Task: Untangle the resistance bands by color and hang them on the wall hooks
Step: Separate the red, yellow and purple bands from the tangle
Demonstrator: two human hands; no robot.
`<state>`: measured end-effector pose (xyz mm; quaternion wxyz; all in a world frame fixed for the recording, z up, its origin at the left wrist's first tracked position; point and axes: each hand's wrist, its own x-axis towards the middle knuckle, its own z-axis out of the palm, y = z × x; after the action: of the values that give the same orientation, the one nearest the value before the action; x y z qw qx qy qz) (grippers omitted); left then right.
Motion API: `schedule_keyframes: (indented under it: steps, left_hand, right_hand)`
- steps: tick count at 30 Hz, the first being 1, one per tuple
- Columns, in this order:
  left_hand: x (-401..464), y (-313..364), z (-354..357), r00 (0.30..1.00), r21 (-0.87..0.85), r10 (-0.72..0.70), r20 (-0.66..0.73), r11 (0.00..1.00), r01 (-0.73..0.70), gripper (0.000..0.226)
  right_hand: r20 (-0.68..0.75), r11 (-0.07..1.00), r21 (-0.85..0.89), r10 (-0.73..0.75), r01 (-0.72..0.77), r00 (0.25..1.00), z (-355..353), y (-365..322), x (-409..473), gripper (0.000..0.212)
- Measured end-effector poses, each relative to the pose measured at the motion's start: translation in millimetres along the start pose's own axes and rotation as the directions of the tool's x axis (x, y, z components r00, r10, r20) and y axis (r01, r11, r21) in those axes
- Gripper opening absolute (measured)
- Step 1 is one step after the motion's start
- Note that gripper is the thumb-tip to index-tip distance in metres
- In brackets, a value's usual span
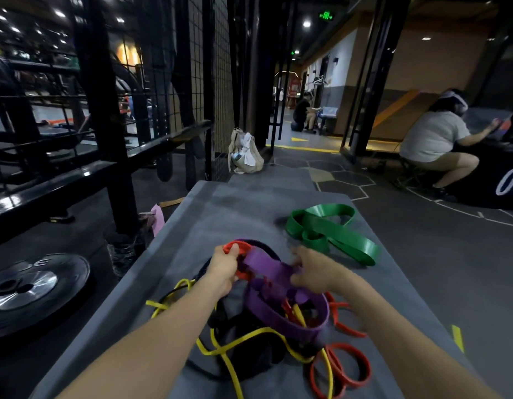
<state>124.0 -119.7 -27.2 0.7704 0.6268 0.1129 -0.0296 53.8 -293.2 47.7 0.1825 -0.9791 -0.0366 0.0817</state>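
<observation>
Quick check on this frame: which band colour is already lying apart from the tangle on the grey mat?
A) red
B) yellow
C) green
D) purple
C: the green band lies on its own on the grey mat, beyond the right hand, while the purple band, yellow band and red band are still knotted together in the pile.

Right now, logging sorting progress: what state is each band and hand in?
green band: separated, lying loose on the grey mat
purple band: tangled, held by both hands
red bands: tangled
yellow band: tangled
black band: tangled underneath
left hand: gripping red loop
right hand: blurred, on purple band
</observation>
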Motion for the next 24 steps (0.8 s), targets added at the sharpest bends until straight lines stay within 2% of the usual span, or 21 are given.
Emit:
schedule_keyframes:
  steps: [3,4,6,7,11,13,15,17,19,21,24]
  left_hand:
    - [0,-7,3,0.994,0.029,0.075,0.082,0.997,-0.077,0.030]
    - [-3,-6,5,0.993,0.045,0.081,0.081,0.995,-0.085,0.029]
    - [-6,-3,4,0.991,0.055,0.093,0.093,0.994,-0.098,0.027]
    - [-5,0,2,0.990,0.064,0.091,0.108,0.993,-0.098,0.024]
    - [-7,14,-18,0.984,0.111,0.132,0.120,0.983,-0.145,0.014]
    - [-2,20,-23,0.980,0.179,0.178,0.094,0.965,-0.192,0.011]
    - [8,23,-24,0.967,0.287,0.245,0.071,0.923,-0.255,0.017]
    - [14,26,-21,0.971,0.324,0.235,0.048,0.916,-0.238,0.018]
    - [17,26,-20,0.970,0.354,0.238,0.047,0.904,-0.239,0.016]
    - [18,26,-19,0.971,0.446,0.236,0.037,0.866,-0.227,0.021]
    - [27,20,-20,0.984,0.582,0.180,0.014,0.798,-0.155,0.029]
  right_hand:
    - [0.174,1.000,0.013,-0.004,0.002,0.985,1,-21,-1,0.038]
    - [0.185,1.000,-0.014,0.017,-0.014,0.983,5,-27,1,0.046]
    - [0.111,0.991,-0.121,0.062,-0.048,0.992,21,-34,11,0.071]
    - [0.040,0.988,-0.146,0.051,-0.044,0.998,29,-37,16,0.073]
    - [-0.198,0.983,-0.159,-0.124,0.093,0.972,23,-44,12,0.048]
    - [-0.276,0.973,-0.047,-0.232,0.228,0.933,4,-46,7,0.037]
    - [-0.335,0.925,0.142,-0.289,0.352,0.897,-15,-50,-3,0.025]
    - [-0.436,0.837,0.347,-0.256,0.424,0.863,-31,-50,-11,0.022]
    - [-0.516,0.684,0.548,-0.177,0.482,0.838,-44,-47,-16,0.020]
    - [-0.567,0.569,0.631,-0.127,0.528,0.814,-53,-43,-20,0.017]
    - [-0.603,0.513,0.640,-0.127,0.572,0.788,-57,-38,-25,0.019]
